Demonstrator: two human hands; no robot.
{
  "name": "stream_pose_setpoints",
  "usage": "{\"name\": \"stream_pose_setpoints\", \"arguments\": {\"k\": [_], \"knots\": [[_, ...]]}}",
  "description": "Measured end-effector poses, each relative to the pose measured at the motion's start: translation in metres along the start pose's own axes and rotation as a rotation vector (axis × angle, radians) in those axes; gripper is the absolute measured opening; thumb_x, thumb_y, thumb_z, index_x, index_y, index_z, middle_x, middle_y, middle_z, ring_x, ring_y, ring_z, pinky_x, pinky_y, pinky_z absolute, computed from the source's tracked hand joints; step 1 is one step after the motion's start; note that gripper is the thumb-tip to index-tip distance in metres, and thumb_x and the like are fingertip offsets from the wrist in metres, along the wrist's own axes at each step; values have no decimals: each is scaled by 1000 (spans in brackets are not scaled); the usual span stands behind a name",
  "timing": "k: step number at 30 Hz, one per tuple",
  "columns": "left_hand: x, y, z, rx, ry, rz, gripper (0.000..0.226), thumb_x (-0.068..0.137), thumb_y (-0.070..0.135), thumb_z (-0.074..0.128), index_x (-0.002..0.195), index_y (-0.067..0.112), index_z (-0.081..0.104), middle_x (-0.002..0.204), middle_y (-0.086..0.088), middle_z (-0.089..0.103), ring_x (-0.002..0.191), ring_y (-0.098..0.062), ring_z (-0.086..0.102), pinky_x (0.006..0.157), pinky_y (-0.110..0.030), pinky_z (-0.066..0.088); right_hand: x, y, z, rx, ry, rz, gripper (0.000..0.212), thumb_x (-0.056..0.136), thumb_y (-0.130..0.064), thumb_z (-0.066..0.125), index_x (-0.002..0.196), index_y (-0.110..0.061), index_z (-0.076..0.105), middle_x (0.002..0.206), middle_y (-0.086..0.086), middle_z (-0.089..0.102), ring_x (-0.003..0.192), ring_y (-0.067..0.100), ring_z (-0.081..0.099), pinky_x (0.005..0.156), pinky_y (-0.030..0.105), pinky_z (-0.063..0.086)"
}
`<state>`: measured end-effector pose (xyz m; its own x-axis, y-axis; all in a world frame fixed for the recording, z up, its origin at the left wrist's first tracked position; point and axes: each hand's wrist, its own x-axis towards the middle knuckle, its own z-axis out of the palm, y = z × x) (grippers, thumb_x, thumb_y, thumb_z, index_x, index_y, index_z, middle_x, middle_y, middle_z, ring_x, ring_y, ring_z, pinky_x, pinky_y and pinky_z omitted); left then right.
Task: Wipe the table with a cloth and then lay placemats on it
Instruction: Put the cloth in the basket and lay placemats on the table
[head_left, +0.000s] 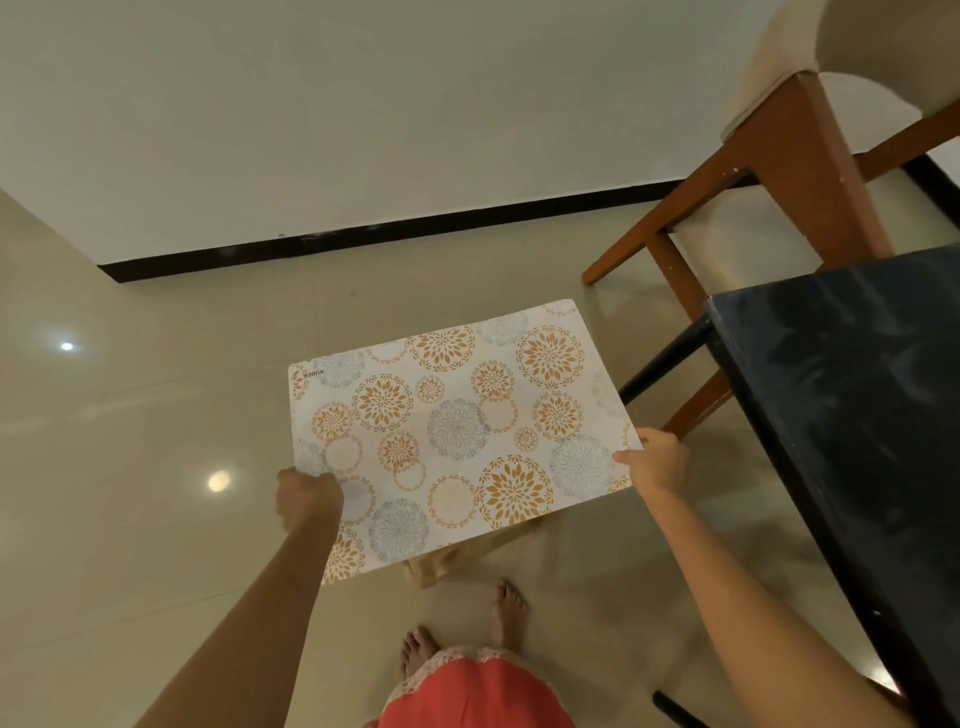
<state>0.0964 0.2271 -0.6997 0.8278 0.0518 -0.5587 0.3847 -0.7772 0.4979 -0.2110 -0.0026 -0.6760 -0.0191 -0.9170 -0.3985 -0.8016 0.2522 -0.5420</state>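
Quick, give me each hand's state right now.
Left hand: gripping the near-left edge of the placemat, held above the floor.
Right hand: pinching the placemat's right edge, thumb on top.

Both forearms are bare from the bottom of the view up to the wrists, with no sleeve showing on either. The left hand (307, 496) and the right hand (655, 461) wear no glove, ring, watch or bracelet that can be made out. Low in the middle is a coral-red garment (475, 693), its hem edged with a pale lace-like scalloped trim. Below that hem two bare feet (509, 605) show, toes visible, with no shoes or socks.
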Motion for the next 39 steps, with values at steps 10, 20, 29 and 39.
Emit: {"name": "stream_pose_setpoints", "arguments": {"k": [10, 20, 29, 39], "knots": [[1, 2, 4, 48, 21, -1, 49, 88, 11, 58, 130, -2, 37, 126, -24, 53, 113, -42, 53, 92, -51, 49, -12, 6, -4, 142, 118, -28, 13, 84, -2, 69, 96, -6, 65, 104, 13, 69, 89, 30, 64, 73, 46, 57], [-11, 31, -3, -134, 44, 227, 62, 92, 29, 59, 143, 6, 32, 140, -20, 46, 131, -38, 41, 109, -52, 34, -26, -2, -50, 496, -3, -129, 10, 91, 2, 59, 99, -4, 63, 93, 2, 67, 83, 11, 65, 58, 19, 52], [-72, 125, -22, -194, -250, 746, 75, 84, 63, 54, 146, 27, 32, 152, -4, 32, 140, -24, 29, 112, -49, 26, -23, -28, -130, 642, -113, -249, 17, 87, 0, 66, 89, -17, 69, 89, 4, 74, 85, 28, 68, 73, 41, 53], [-132, 191, -12, -134, -426, 914, 29, 93, 32, 57, 103, 8, 69, 86, -1, 68, 79, -18, 66, 67, -26, 51, -28, -50, -224, 994, 50, -185, 21, 79, -18, 74, 99, -14, 70, 104, 6, 72, 97, 22, 70, 77, 35, 59]]}}
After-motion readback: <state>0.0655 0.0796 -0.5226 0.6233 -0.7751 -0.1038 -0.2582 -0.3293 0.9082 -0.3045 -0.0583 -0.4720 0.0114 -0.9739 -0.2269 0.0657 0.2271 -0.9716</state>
